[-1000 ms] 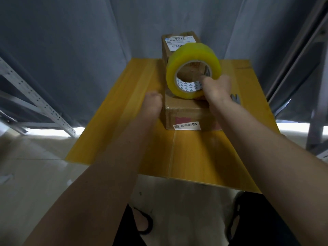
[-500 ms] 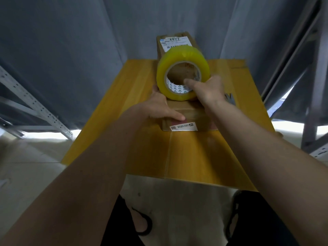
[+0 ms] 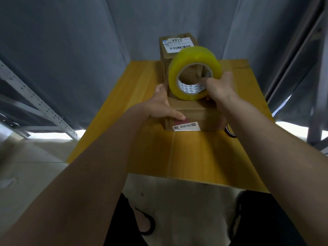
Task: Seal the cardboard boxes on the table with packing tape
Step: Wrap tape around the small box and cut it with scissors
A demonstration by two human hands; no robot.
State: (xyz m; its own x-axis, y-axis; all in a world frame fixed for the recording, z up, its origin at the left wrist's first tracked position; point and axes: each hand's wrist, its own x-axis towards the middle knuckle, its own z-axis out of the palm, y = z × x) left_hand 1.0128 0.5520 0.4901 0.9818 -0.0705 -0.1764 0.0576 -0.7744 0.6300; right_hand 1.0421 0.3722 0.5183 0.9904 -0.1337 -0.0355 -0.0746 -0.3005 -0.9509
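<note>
Yellow, glossy and translucent, the fat roll of packing tape [image 3: 194, 73] stands on edge above the near cardboard box [image 3: 191, 112], its pale core printed with small dark triangles and a strip of white inner liner showing at the bottom of the hole. The right hand [image 3: 219, 87] comes in from five o'clock and grips the roll at its lower right rim, fingers hooked into the core and thumb side against the outer face. The near box is a low, matte brown block with crisp edges, sitting at the centre of the desk [image 3: 195, 157]; a white sticker [image 3: 186, 126] with a small code and a reddish patch beside it lie on its front face. The left hand [image 3: 160, 105] reaches in from seven o'clock and clasps the box's left front corner, the thumb laid flat along the top front edge and the other fingers wrapped down the left side. Behind, at twelve o'clock, a taller cardboard box [image 3: 177, 50] stands upright, touching or just beside the near one, with a white barcode label [image 3: 178, 43] reading 4977 on top. The desk surface is smooth, orange-yellow wood grain with a seam running toward six o'clock. At three o'clock of the near box a dark ring-shaped thing [image 3: 229, 132] peeks out past the right forearm; what it is I cannot tell. Grey fabric [image 3: 88, 41] hangs behind, and a perforated grey metal rack [image 3: 35, 105] slants at nine o'clock.
</note>
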